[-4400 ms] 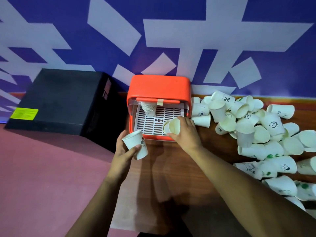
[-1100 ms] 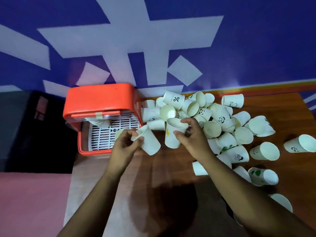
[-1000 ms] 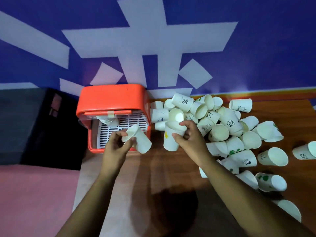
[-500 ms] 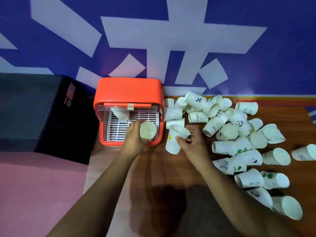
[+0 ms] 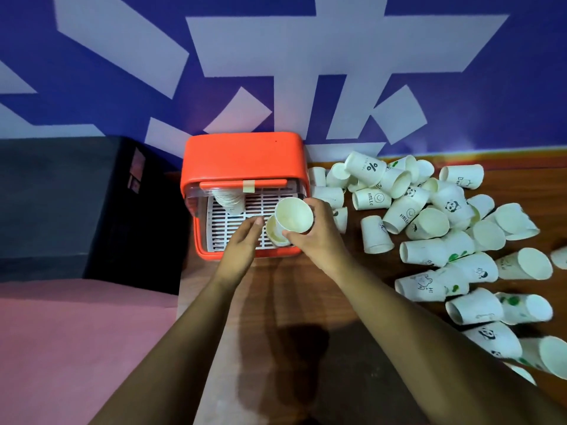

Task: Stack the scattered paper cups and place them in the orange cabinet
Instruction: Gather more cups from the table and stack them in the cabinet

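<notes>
The orange cabinet [image 5: 244,157] stands open at the table's back left, showing a white slatted rack [image 5: 228,228]. A short stack of paper cups [image 5: 228,202] sits at the rack's back left. My right hand [image 5: 320,240] grips a white paper cup [image 5: 294,214], mouth toward me, over the rack's front right. Just below it a second cup [image 5: 274,233] stands on the rack, partly covered by the first. My left hand [image 5: 242,245] holds that lower cup by its left side. Several loose cups [image 5: 429,222] lie scattered to the right.
The brown wooden table [image 5: 306,302] runs along a blue and white wall. A black box [image 5: 61,194] sits left of the cabinet, with pink floor [image 5: 76,332] in front of it. The nearest loose cups [image 5: 328,196] lie against the cabinet's right side.
My left hand brought its cup onto the rack's front right. My right hand lifted its cup off the table and moved it left, over that cup.
</notes>
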`<state>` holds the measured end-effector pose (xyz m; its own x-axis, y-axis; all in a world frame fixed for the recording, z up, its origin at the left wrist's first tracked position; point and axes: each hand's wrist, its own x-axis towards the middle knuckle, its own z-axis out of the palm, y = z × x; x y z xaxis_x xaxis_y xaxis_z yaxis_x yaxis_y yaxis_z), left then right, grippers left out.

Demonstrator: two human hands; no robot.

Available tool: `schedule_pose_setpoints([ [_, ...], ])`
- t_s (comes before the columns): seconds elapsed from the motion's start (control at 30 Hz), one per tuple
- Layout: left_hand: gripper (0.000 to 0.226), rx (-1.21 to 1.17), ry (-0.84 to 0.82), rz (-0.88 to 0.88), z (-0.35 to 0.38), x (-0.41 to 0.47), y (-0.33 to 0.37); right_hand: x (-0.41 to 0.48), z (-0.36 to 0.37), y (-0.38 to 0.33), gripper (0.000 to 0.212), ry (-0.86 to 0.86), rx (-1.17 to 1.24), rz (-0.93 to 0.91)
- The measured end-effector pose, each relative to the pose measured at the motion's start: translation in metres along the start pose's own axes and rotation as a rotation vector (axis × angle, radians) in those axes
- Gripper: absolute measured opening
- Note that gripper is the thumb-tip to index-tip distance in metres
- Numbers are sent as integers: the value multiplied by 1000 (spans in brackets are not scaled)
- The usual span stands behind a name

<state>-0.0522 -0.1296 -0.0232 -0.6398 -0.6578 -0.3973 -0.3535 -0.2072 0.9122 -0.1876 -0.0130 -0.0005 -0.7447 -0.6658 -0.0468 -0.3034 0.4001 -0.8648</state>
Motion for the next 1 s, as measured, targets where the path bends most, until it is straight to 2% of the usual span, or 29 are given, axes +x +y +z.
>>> schedule_pose_setpoints([
  [0.07,46,14,8,15,5,2,2,0,4,7,75,-30,-103,-9],
  [0.2,33,126,-20,78,16,9,-2,-3,10,20,80,-165,-206,13],
  [0.3,39,260,-23,148,17,13,-13,-1,9,25,76,-239,-241,60],
  [0.47,43,371,101,147,23,18,-18,1,7,24,79,-266,-249,102],
  [0.53,34,404,225,238,29,7,-11,-2,-7,27,67,-207,-184,115],
  [0.6,23,419,250,371,34,-10,-3,-9,-29,36,48,-108,-192,109],
  [0.7,20,493,2,517,56,-27,-1,-17,-70,67,38,25,-369,148],
  [0.8,38,653,-247,568,89,-23,-8,-13,-93,96,47,36,-549,265],
  [0.9,64,812,-325,552,114,-2,-21,-5,-97,112,60,-37,-675,303],
  [1.0,73,1000,-366,502,128,18,-32,1,-92,122,63,-44,-781,298],
])
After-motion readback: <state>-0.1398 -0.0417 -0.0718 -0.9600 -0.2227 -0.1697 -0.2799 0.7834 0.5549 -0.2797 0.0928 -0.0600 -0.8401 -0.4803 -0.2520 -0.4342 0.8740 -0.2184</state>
